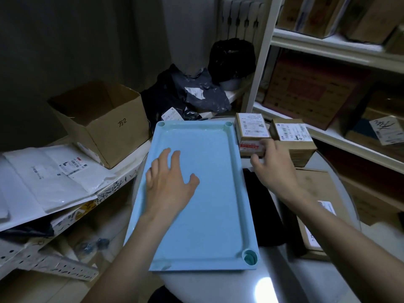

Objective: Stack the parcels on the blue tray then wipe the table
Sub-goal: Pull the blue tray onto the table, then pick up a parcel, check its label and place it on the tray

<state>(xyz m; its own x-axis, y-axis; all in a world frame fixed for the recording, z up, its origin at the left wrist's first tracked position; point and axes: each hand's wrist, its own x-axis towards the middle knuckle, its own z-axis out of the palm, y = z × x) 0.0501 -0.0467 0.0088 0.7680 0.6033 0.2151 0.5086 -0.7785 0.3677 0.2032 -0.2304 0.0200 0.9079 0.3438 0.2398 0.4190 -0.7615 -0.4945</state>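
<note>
Curling round the near end of a small labelled parcel [251,133], your right hand [273,167] grips it at frame centre-right, just beside the blue tray [196,215]; your left hand [169,182] hovers relaxed, fingers spread, over the tray's middle, a second parcel [293,138] further right

The blue tray [196,215] lies bare apart from the left hand [169,182] spread over its far left part — open room across the rest. Along its right rim two parcels [251,132] [293,138] stand side by side, the right hand [273,167] on the nearer one.
</note>
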